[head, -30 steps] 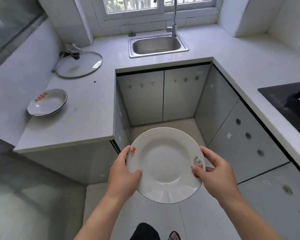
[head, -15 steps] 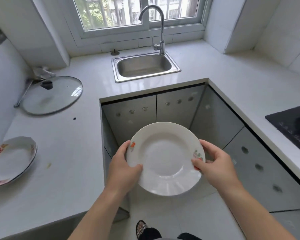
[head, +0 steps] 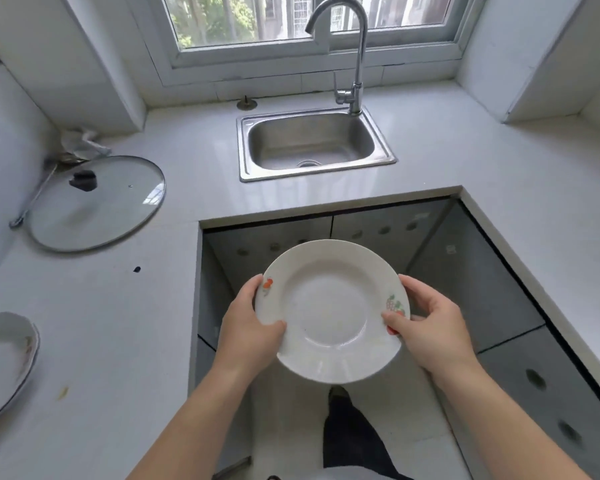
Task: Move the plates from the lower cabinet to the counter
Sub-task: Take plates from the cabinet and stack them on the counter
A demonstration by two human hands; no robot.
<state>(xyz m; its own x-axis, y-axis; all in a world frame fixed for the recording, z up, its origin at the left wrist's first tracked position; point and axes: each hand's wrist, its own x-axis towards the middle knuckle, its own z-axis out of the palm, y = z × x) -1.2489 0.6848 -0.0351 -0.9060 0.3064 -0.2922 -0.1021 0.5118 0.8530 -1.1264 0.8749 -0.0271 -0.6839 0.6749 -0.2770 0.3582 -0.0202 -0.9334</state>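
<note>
place: home kitchen | evidence: steel sink (head: 312, 143), faucet (head: 355, 53), white counter (head: 118, 323), glass pot lid (head: 94, 202)

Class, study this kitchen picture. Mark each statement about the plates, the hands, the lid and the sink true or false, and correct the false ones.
1. Both hands hold one plate. True: the left hand and right hand grip the white plate at opposite rims.
2. The held plate rests on the counter. False: it is held in the air, in front of the cabinet doors.
3. A second plate lies on the counter at the left. True.
4. The glass lid covers the sink. False: it lies on the counter left of the sink.
5. The sink holds dishes. False: it looks empty.
</note>
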